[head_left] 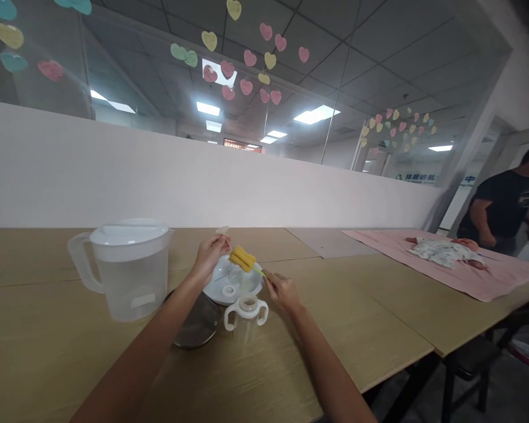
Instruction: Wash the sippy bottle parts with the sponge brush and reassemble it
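Note:
My right hand (284, 289) is closed round the handle of a bottle brush (243, 258) with a yellow sponge head and a green stem. Pinched in my left hand (211, 254) is a small translucent piece (223, 230), perhaps a bottle part; its exact kind is unclear. The sponge head is just right of my left fingers. Below both hands is a white plate (211, 294) holding a white ring (228, 292) and clear pieces. A clear baby bottle (247, 323) with two white handles stands upright and uncapped in front of the plate.
A lidded plastic pitcher (134, 282) with clear contents stands at the left. A dark round tray (198, 326) lies partly under my left forearm. Far right, a baby doll (445, 251) rests on a pink cloth (392, 258); a person (502, 200) stands behind it.

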A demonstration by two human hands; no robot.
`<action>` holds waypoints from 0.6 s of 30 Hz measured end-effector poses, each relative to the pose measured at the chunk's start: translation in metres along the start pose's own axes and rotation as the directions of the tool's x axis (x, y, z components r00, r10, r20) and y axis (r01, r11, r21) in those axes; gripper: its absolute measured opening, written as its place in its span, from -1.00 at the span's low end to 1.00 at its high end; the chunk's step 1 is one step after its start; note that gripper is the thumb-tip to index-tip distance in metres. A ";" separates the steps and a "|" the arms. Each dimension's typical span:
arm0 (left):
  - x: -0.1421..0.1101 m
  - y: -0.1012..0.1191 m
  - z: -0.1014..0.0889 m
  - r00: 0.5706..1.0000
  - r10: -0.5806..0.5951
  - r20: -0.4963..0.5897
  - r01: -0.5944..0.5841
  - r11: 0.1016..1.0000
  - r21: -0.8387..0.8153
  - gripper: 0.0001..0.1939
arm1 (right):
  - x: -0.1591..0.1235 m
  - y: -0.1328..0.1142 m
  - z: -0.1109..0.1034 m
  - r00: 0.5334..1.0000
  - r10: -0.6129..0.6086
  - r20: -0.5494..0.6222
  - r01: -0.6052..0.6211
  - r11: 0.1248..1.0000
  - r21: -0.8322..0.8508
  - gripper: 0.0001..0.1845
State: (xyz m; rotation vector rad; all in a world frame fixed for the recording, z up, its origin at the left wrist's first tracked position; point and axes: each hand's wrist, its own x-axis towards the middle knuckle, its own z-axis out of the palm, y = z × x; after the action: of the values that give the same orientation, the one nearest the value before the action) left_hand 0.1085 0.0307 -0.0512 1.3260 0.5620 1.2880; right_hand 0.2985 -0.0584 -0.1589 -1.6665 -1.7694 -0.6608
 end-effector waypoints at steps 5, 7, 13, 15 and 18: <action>0.001 0.034 -0.026 0.979 0.175 0.104 -0.203 0.846 0.492 -0.73 | -0.003 0.010 -0.002 0.998 0.052 0.028 -0.051 0.998 -0.048 -0.63; -0.002 0.045 -0.039 0.964 0.141 0.225 -0.260 0.683 0.683 -0.77 | -0.003 0.011 -0.003 0.996 0.086 -0.008 -0.086 0.996 -0.028 -0.62; -0.016 0.052 -0.061 0.931 -0.341 0.126 0.056 0.477 0.877 -0.87 | -0.005 0.013 -0.001 0.992 0.121 -0.032 -0.121 0.993 0.012 -0.60; -0.017 0.046 -0.062 0.889 -0.451 0.074 0.151 0.443 0.884 -0.82 | -0.005 0.014 0.001 0.992 0.127 -0.024 -0.126 0.992 0.022 -0.60; -0.015 0.034 -0.065 0.836 -0.548 0.033 0.223 0.393 0.892 -0.85 | -0.005 0.015 0.002 0.988 0.153 -0.016 -0.152 0.988 0.031 -0.60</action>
State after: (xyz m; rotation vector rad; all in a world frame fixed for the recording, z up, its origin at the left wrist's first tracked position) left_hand 0.0342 0.0338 -0.0414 2.0138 1.3163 0.2677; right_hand 0.3136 -0.0596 -0.1645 -1.7490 -1.6118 -0.5763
